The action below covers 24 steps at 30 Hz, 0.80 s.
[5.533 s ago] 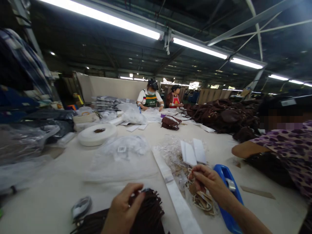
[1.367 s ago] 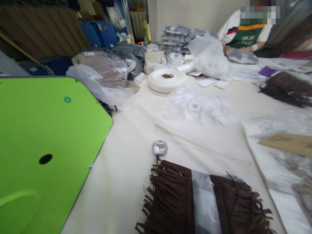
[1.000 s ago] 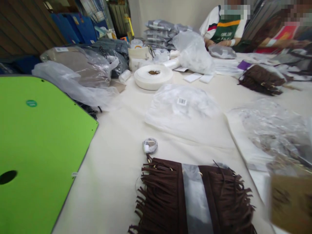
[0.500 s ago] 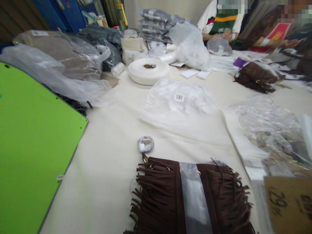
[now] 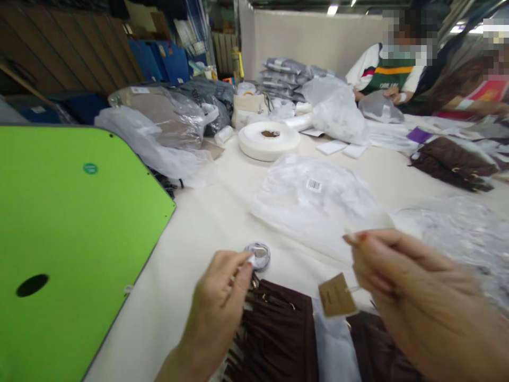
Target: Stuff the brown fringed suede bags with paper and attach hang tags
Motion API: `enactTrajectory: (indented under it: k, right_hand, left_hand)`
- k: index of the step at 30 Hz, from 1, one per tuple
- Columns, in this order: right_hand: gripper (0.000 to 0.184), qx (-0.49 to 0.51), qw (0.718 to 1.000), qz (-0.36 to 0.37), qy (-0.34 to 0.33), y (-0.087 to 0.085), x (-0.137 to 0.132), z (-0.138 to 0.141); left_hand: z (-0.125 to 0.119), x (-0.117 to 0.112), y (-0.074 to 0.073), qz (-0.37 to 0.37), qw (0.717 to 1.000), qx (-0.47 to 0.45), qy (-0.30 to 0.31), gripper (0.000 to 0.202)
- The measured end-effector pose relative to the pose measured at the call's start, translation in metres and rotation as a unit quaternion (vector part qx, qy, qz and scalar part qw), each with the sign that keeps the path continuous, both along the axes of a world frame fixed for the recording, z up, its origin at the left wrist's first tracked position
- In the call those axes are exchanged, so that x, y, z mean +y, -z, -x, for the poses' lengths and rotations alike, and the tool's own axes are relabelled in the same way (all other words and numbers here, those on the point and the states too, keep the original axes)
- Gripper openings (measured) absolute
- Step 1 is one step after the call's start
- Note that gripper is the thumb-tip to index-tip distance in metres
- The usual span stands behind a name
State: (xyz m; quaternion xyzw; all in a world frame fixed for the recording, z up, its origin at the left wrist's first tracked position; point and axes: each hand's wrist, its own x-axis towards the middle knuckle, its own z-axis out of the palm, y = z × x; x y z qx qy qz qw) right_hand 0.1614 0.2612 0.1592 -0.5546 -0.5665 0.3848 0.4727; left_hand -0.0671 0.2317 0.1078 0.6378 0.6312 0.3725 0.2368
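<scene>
A dark brown fringed bag [image 5: 284,334] lies at the front of the table, with a pale translucent strip [image 5: 336,339] across its middle. At its top left corner is a plastic-wrapped ring [image 5: 260,257]. My left hand [image 5: 220,302] is closed, thumb and fingers pinching the ring's white wrapping. My right hand [image 5: 421,297] is raised over the bag's right side, closed in a pinch on the end of a thin string. From that string a small brown hang tag [image 5: 338,296] dangles. The right part of the bag is partly hidden behind this hand.
A bright green board [image 5: 87,228] stands along the left. Beyond the bag lie a white plastic bag with a barcode [image 5: 286,196] and a roll of white tape [image 5: 254,146]. Crumpled clear plastic [image 5: 457,228] is at right. Two people work across the table.
Both hands have come into view: the left now pinches the wrapped ring, the right holds up the hang tag by its string. The view has tilted up, and the cardboard piece at lower right is out of sight.
</scene>
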Motion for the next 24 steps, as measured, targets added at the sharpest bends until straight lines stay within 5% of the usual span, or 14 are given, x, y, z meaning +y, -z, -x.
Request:
enactTrajectory:
  k: [5, 10, 18, 24]
  right_hand:
    - [0.028, 0.004, 0.99, 0.085, -0.109, 0.023, 0.006, 0.037]
    - [0.032, -0.066, 0.977, 0.101, -0.175, 0.046, 0.005, 0.036]
    - [0.03, -0.091, 0.976, 0.073, -0.185, 0.043, 0.008, 0.036]
    - [0.025, -0.128, 0.965, 0.054, -0.224, 0.05, 0.005, 0.026]
  left_hand:
    - [-0.02, 0.01, 0.035, 0.0, 0.988, 0.126, 0.085, 0.019]
    - [-0.011, 0.01, 0.036, 0.004, 0.979, 0.149, 0.141, 0.017]
    - [-0.009, 0.019, 0.042, -0.082, 0.98, 0.116, 0.14, 0.017]
    - [-0.012, -0.007, 0.052, -0.16, 0.973, 0.089, 0.141, 0.012]
